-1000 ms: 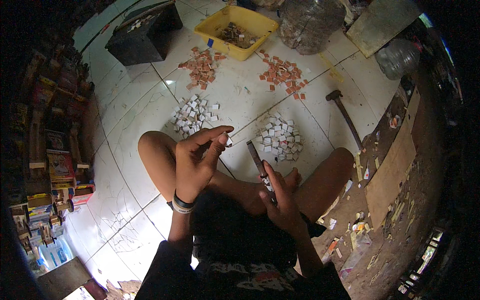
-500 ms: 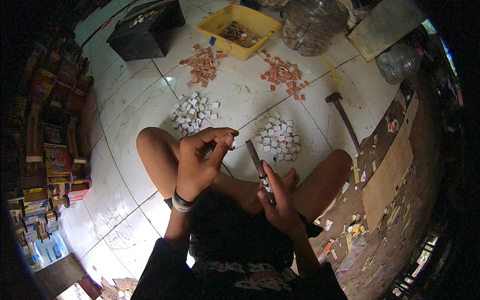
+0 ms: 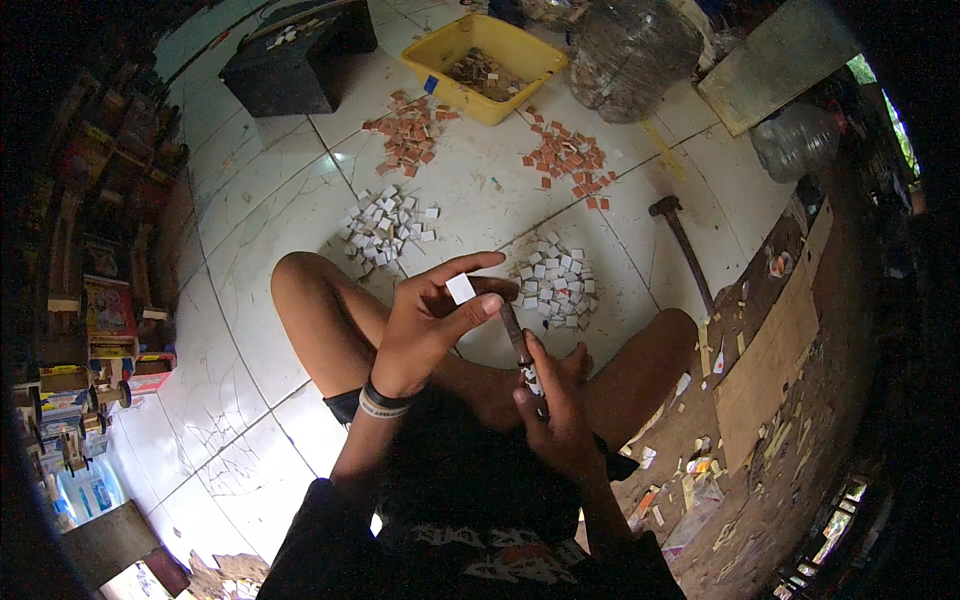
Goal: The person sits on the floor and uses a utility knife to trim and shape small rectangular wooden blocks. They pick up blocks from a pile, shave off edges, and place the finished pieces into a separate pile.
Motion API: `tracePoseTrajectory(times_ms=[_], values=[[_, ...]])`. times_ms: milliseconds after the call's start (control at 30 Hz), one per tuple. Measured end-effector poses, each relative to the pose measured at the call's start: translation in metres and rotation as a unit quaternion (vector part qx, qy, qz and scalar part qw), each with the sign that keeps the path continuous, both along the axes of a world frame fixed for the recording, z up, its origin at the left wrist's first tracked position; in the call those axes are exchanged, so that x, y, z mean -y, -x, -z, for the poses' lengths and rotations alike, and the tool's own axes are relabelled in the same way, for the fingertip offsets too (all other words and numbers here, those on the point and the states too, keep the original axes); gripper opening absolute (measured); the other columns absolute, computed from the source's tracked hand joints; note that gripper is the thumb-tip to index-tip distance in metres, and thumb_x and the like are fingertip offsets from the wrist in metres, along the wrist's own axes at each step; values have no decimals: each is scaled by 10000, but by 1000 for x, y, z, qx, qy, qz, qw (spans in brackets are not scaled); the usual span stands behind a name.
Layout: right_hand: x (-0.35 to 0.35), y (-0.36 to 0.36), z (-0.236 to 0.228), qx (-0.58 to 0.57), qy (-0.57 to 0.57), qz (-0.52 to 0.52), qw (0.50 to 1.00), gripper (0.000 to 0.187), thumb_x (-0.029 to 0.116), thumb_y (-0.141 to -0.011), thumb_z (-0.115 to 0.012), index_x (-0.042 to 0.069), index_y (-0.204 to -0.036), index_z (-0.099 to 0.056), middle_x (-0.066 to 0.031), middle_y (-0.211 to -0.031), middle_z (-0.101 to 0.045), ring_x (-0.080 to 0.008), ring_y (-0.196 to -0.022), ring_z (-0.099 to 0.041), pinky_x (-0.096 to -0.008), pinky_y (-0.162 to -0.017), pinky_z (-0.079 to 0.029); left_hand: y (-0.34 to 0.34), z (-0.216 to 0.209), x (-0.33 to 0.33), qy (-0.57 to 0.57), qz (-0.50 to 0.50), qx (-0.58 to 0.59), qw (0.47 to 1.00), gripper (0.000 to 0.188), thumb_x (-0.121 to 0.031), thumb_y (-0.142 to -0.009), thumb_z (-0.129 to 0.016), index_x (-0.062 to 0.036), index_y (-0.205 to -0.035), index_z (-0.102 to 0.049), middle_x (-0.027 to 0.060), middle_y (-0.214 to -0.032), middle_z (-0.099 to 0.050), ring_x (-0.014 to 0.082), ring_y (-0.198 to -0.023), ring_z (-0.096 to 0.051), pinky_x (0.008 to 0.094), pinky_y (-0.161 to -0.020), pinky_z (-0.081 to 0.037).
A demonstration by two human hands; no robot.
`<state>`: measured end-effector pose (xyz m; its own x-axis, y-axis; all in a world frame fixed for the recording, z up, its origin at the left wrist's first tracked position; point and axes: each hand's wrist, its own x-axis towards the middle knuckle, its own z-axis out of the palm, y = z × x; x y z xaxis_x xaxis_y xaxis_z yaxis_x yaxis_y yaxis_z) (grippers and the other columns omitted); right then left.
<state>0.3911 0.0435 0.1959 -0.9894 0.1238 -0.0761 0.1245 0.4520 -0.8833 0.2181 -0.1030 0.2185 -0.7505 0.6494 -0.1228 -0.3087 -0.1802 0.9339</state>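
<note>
I sit cross-legged on a white tiled floor. My left hand is raised above my knees and pinches a small white square piece between thumb and fingers. My right hand grips a thin dark knife-like tool, its tip pointing up toward the white piece and close to it. Two heaps of small white pieces lie on the floor ahead: one at the left, one at the right.
Two heaps of small red-brown pieces lie farther out. A yellow tub, a dark box and a clear plastic sack stand at the back. A hammer lies right; boards and scraps beside it.
My left hand has turned and lifted slightly, so the white square piece now shows between its fingers. The tool in my right hand stays upright close to it.
</note>
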Motion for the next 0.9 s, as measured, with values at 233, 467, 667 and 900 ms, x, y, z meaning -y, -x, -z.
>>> tracePoseTrajectory(times_ms=[233, 467, 667, 900], values=[[-5, -23, 10, 72, 176, -42, 981, 702, 269, -1067, -563, 51, -1651, -239, -172, -1351, -590, -300, -1252, -568, -452, -1108, -421, -2, 9, 2, -54, 42, 61, 996, 442, -124, -917, -812, 26, -1297, -644, 102, -996, -768, 148, -884, -725, 251, -759, -569], [-3, -33, 13, 105, 419, -61, 900, 756, 264, -1032, -652, 77, -1634, -234, -86, -1207, -617, -195, -1061, -606, -352, -930, -522, 1, 9, 8, -56, 81, 109, 989, 527, -174, -865, -865, 32, -1292, -635, 48, -906, -740, 117, -783, -685, 252, -733, -542], [-1, -26, 21, 131, 425, -82, 892, 762, 263, -1035, -643, 61, -1632, -215, -76, -1175, -612, -186, -1007, -606, -350, -899, -524, -8, 10, 1, -143, -6, 169, 975, 401, -178, -981, -750, -1, -1317, -622, 73, -997, -738, 182, -900, -731, 324, -854, -613], [2, -33, 19, 112, 327, 5, 938, 862, 270, -1022, -659, 74, -1673, -129, -162, -1419, -572, -280, -1284, -574, -402, -1083, -461, -2, 21, 5, -135, -36, 128, 982, 204, -52, -1003, -691, 3, -1199, -694, 71, -1062, -736, 168, -995, -727, 342, -933, -620]])
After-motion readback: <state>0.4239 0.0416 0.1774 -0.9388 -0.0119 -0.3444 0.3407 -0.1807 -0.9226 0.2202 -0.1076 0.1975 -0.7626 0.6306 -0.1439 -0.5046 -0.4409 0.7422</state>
